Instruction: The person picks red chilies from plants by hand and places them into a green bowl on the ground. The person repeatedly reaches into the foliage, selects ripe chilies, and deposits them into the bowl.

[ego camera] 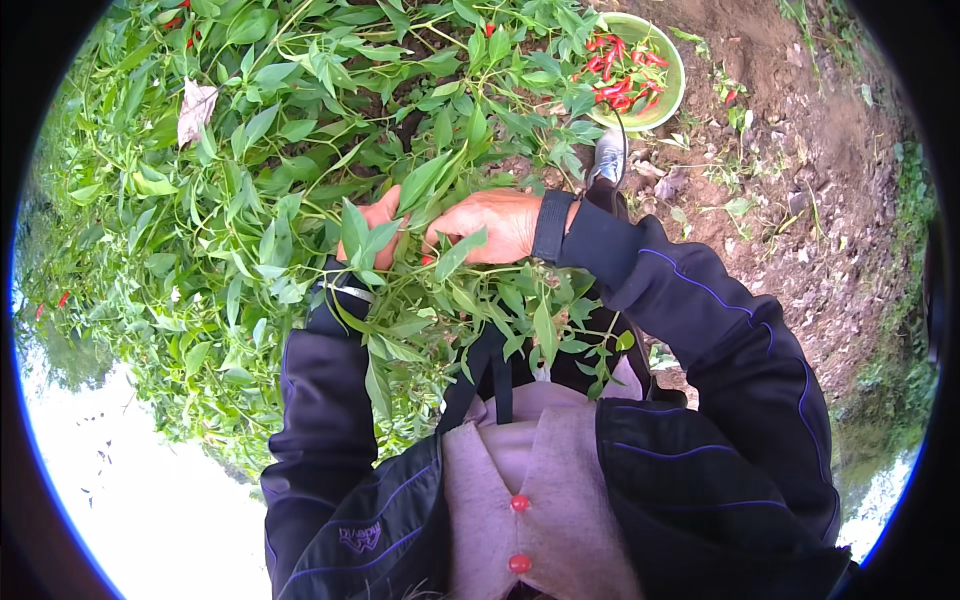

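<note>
Among the leaves of a chili pepper plant, my left hand is partly covered by foliage, its fingers hidden. Close beside it on the right, my right hand reaches in with fingers bent at the stems. A small bit of a red chili pepper shows just below its fingertips; whether the hand grips it cannot be told. A pale green plastic basin stands at the top right, holding red chili peppers and some green bits.
Dense chili plants fill the left and top. A shoe stands by the basin on bare soil strewn with dry leaves. A dry leaf lies on the foliage at the upper left. Branches hang in front of my lap.
</note>
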{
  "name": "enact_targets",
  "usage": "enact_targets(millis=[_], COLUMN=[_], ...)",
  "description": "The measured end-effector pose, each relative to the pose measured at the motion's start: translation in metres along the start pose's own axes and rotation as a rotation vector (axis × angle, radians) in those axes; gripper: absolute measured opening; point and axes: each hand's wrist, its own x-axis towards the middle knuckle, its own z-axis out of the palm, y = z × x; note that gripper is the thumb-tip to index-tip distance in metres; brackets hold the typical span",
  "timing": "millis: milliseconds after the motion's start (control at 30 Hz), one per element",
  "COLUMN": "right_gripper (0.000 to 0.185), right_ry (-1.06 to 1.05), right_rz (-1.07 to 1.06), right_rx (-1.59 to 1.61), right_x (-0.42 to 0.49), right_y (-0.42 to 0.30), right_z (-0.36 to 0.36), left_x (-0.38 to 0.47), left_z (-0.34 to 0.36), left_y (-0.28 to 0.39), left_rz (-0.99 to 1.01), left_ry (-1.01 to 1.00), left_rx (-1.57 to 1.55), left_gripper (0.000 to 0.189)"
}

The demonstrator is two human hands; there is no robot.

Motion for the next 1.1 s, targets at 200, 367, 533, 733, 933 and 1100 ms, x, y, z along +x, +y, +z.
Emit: enact_targets(millis=[200,367,533,733,933,1100], right_gripper=[0.024,0.026,0.025,0.023,0.016,0.014], right_ry=[-0.036,0.227,0.309,0.088,0.151,0.611], right_rz=[0.181,0.208,0.246,0.436,0.485,0.318], right_rx=[-0.091,-0.478,-0.442,-0.539,-0.543,-0.063], right_x=[-0.011,-0.037,-0.061,-0.066,-0.109,-0.048], right_y=[-0.005,-0.017,-0.045,-0.091,-0.09,-0.051], right_z=[0.006,0.028,0.041,0.013,-0.028,-0.038], left_x=[0.002,0.003,0.006,0.005,0.0,0.01], left_z=[0.002,0.005,0.011,0.007,0.005,-0.001], left_y=[-0.004,-0.002,0.005,0.027,0.017,0.021], left_rz=[-0.08,-0.103,-0.071,-0.02,-0.067,-0.057], left_ry=[-0.143,-0.18,-0.227,-0.173,-0.219,-0.151], left_rx=[0.219,0.235,0.364,0.186,0.329,0.262], left_gripper=[0.034,0.036,0.031,0.041,0.027,0.027])
